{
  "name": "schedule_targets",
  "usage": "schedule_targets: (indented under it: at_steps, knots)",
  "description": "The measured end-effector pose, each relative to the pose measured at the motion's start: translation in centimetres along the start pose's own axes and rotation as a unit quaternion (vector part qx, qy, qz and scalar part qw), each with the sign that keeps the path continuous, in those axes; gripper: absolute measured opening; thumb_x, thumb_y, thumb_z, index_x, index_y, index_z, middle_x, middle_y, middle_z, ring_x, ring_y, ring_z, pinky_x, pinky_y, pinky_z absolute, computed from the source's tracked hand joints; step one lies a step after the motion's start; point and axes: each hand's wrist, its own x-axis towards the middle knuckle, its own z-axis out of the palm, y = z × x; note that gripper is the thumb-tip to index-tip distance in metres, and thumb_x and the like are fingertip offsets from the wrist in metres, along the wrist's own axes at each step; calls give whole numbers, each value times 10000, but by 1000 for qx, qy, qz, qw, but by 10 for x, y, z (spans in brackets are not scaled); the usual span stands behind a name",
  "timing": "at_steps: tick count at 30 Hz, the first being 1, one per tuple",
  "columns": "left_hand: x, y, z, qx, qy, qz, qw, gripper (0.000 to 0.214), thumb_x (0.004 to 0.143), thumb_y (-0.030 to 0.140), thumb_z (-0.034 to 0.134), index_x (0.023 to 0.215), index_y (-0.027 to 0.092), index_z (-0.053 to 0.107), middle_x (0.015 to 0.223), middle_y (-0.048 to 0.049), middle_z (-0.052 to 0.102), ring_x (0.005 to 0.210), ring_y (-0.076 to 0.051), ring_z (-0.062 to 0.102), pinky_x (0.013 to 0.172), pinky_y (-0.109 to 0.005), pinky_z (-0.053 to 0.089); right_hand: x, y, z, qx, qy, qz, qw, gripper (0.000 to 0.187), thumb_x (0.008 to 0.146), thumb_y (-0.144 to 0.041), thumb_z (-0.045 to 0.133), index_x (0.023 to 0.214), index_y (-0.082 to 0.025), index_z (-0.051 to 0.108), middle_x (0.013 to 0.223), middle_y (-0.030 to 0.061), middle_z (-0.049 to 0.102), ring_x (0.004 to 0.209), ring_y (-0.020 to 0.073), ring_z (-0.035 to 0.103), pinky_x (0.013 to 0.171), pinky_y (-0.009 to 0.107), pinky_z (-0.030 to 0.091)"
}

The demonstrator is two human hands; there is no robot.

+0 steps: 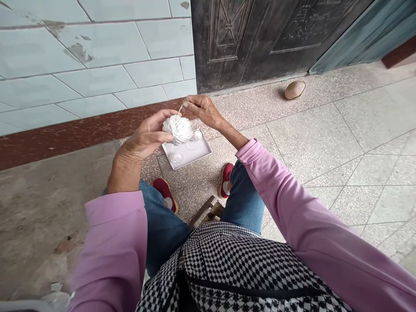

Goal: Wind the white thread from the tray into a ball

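A ball of white yarn is held up in front of me by my left hand, thumb on the near side and fingers along the far side. My right hand is closed in a pinch on a short strand of the yarn, just above the ball's far edge. Below the ball, a shallow white box lid or tray lies on the floor. Inside it are a small white ball at the right and a flat white coil at the left, with thin thread between them.
A tiled wall and a dark carved door stand ahead. A brownish oval object lies on the floor near the door. My red shoes flank the box; part of a wooden stool shows between my legs.
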Motion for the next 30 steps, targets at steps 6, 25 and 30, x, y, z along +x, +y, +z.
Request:
schedule_targets:
  at_steps: [6, 25, 30]
  knots:
    - [11, -1, -2, -72, 104, 65, 990, 748, 605, 467, 1148, 1274, 301, 858, 1293, -120, 885, 1411, -469, 754, 1148, -613, 683, 0, 0, 18, -42, -81, 37, 995, 447, 1320, -184, 682, 874, -208, 656, 890, 6, 688, 989, 178, 623, 969, 341, 466]
    - [27, -29, -8, 75, 115, 35, 990, 832, 633, 456, 1270, 1255, 236, 763, 1177, -101, 823, 1145, -343, 712, 1049, -523, 566, -9, -21, 8, 43, -28, 21, 998, 526, 1390, -515, 747, 957, -231, 654, 845, 0, 567, 824, 198, 472, 797, 333, 475]
    - [19, -12, 7, 29, 53, 17, 998, 753, 654, 425, 1222, 1252, 260, 795, 1203, -93, 828, 1164, -354, 704, 1107, -545, 583, -8, -21, 3, 37, -6, 38, 999, 585, 1347, -650, 770, 932, -259, 635, 804, -11, 531, 802, 197, 435, 759, 368, 434]
